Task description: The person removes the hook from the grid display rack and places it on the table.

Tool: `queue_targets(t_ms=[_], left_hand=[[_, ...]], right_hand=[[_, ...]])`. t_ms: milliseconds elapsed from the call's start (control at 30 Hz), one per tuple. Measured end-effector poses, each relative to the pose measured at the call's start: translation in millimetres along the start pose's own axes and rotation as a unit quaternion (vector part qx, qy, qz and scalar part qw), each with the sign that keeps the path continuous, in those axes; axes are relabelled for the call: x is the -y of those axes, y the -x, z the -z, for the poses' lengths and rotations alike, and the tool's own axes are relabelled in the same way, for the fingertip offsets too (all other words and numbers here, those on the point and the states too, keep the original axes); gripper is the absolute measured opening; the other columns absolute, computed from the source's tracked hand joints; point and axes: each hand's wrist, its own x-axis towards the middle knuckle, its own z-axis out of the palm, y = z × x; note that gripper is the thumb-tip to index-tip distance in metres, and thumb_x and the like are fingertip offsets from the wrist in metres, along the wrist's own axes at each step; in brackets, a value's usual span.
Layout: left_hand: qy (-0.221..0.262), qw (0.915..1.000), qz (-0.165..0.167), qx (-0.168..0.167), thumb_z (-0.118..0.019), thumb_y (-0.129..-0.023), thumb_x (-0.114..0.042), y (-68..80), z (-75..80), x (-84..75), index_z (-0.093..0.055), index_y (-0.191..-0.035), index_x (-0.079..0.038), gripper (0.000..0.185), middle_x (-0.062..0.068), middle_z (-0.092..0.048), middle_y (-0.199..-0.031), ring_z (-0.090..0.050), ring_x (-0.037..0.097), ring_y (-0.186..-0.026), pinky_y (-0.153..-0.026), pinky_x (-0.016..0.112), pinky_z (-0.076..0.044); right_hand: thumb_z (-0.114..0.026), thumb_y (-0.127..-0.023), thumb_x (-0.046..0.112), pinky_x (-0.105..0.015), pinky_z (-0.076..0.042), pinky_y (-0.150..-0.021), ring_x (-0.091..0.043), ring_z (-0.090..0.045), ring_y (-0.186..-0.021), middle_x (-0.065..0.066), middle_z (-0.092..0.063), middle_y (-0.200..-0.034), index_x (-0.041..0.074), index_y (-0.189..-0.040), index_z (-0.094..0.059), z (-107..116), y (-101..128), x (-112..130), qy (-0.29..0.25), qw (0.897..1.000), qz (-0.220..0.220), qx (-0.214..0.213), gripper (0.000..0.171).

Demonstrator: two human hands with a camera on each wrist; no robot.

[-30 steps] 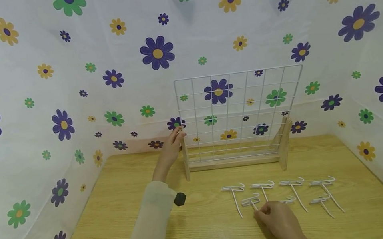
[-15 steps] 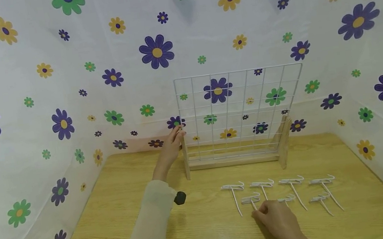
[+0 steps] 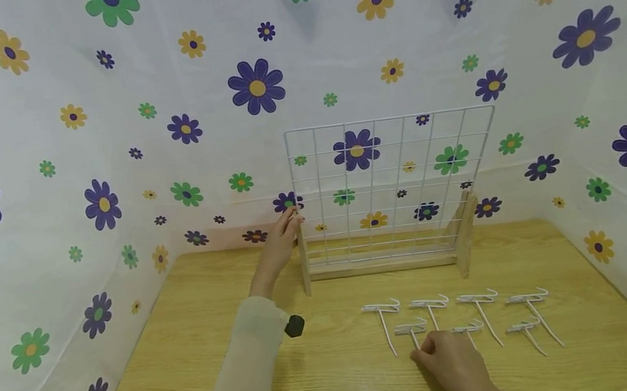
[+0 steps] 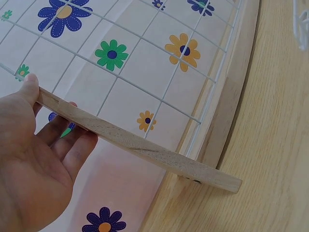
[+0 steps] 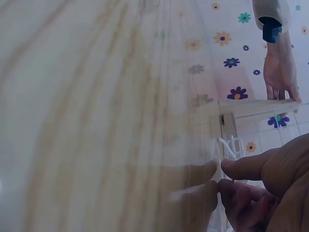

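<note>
Seven white hooks [image 3: 483, 308] lie before the wire rack [image 3: 390, 192].

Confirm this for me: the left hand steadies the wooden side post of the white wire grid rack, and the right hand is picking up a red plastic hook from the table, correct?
Not quite. The hook is white wire, not red plastic; the head view shows it. The left hand does steady the wooden side post of the white wire grid rack, and the right hand pinches the hook on the table.
</note>
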Motion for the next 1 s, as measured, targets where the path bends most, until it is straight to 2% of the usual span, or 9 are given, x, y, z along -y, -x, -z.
queue_targets(t_ms=[233, 400, 667, 833, 1000], left_hand=[[0.010, 0.9999, 0.004, 0.001, -0.039, -0.114, -0.036, 0.4, -0.9, -1.0, -0.035, -0.162, -0.017, 0.052, 0.018, -0.048, -0.155, -0.039, 0.039, -0.147, -0.114, 0.053, -0.043], [-0.002, 1.0000, -0.001, -0.006, -0.039, -0.114, -0.038, -1.2, -1.0, 0.0, -0.035, -0.162, -0.018, 0.053, 0.017, -0.049, -0.155, -0.041, 0.039, -0.145, -0.113, 0.054, -0.044], [-0.006, 0.9997, 0.003, -0.023, -0.038, -0.114, -0.038, 4.5, -2.3, 2.4, -0.036, -0.162, -0.020, 0.052, 0.014, -0.049, -0.155, -0.040, 0.037, -0.146, -0.113, 0.052, -0.045], [-0.016, 0.9995, 0.000, -0.027, -0.037, -0.114, -0.041, 7.4, -2.2, -1.3, -0.036, -0.163, -0.022, 0.052, 0.013, -0.042, -0.161, -0.036, 0.039, -0.148, -0.114, 0.054, -0.043], [-0.054, 0.9977, 0.009, -0.040, -0.040, -0.112, -0.045, 13.4, -1.9, -3.9, -0.031, -0.164, -0.020, 0.058, 0.015, -0.033, -0.165, -0.036, 0.041, -0.148, -0.119, 0.056, -0.037]], right_hand=[[-0.084, -0.086, 0.021, -0.022, -0.041, -0.047, -0.011, -0.048, -0.058, 0.009, -0.058, -0.066, 0.014, -0.073, -0.069, 0.6, 1.0, -1.4, -0.006, 1.000, 0.011, 0.003, 0.021], [-0.084, -0.085, 0.020, -0.024, -0.042, -0.048, -0.011, -0.048, -0.059, 0.008, -0.059, -0.066, 0.014, -0.073, -0.069, 0.2, 0.3, -1.8, -0.007, 1.000, 0.013, 0.000, 0.021], [-0.079, -0.090, 0.031, -0.028, -0.046, -0.051, -0.011, -0.051, -0.063, 0.008, -0.063, -0.072, 0.015, -0.079, -0.072, 1.1, 1.0, 1.0, 0.004, 1.000, -0.003, 0.009, 0.020], [-0.075, -0.093, 0.032, -0.028, -0.047, -0.049, -0.010, -0.052, -0.060, 0.008, -0.065, -0.072, 0.014, -0.085, -0.074, 3.5, 0.4, 2.9, 0.000, 1.000, -0.005, 0.003, 0.020], [-0.074, -0.096, 0.027, -0.026, -0.047, -0.046, -0.010, -0.053, -0.056, 0.004, -0.068, -0.076, 0.009, -0.092, -0.075, 9.4, -1.9, 4.7, -0.006, 1.000, 0.000, -0.014, 0.018]])
